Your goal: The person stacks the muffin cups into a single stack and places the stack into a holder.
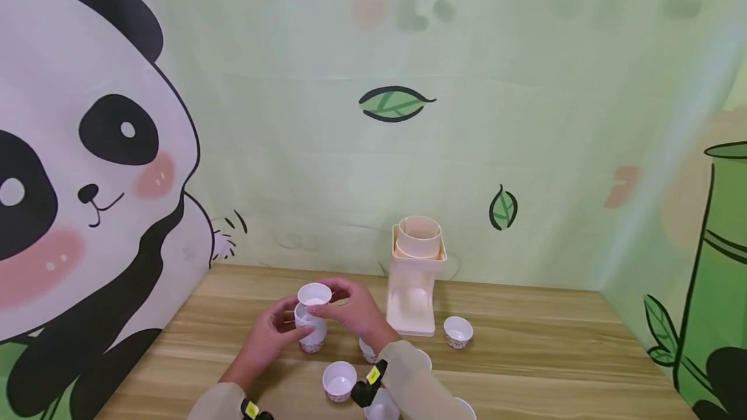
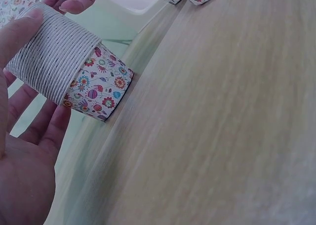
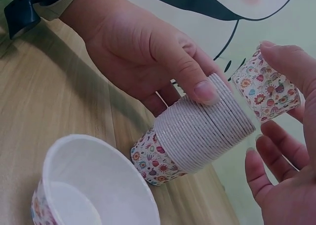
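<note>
My left hand (image 1: 270,334) grips a stack of nested white paper cups (image 2: 59,52), fingers on one side and thumb on the other. The rims form a ribbed band, and a floral print covers the bottom cup. The stack stands upright, its base at the table in the left wrist view. Just above its mouth, my right hand (image 1: 357,311) pinches one floral paper cup (image 3: 269,89) between thumb and fingers. That cup (image 1: 314,294) is upright, its white inside showing in the head view.
Several single paper cups, such as this one (image 1: 340,381) and another (image 1: 458,332), stand on the wooden table (image 1: 525,355) around my right forearm, which partly hides some. A pale pink stand (image 1: 413,303) with a round holder on top is behind them. A printed panda backdrop (image 1: 303,148) rises behind.
</note>
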Action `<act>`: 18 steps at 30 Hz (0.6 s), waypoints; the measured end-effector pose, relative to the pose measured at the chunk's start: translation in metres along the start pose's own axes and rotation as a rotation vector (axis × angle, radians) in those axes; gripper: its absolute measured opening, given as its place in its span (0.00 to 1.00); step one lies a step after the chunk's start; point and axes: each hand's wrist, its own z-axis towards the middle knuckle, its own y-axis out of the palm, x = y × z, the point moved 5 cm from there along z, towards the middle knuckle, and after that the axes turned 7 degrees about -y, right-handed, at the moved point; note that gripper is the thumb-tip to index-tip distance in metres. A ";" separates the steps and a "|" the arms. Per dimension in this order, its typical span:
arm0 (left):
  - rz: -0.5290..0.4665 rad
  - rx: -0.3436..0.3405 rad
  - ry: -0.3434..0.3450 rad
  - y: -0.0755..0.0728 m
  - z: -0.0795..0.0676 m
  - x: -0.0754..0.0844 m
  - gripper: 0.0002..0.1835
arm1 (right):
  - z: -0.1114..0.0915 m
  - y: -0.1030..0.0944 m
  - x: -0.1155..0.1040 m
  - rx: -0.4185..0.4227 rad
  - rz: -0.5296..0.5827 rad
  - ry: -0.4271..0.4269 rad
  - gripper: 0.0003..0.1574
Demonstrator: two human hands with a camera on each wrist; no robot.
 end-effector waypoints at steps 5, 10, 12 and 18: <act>0.005 0.001 0.008 0.000 0.000 0.000 0.33 | -0.001 0.002 0.001 -0.009 0.005 0.025 0.25; 0.002 -0.001 0.011 0.000 0.001 -0.001 0.33 | -0.002 0.005 0.001 0.000 0.016 0.041 0.26; 0.003 -0.002 0.016 0.000 0.000 -0.001 0.32 | -0.002 0.006 0.002 -0.002 0.014 0.054 0.26; -0.004 -0.007 0.018 0.000 -0.001 0.000 0.32 | -0.001 0.010 0.005 -0.035 0.002 0.071 0.26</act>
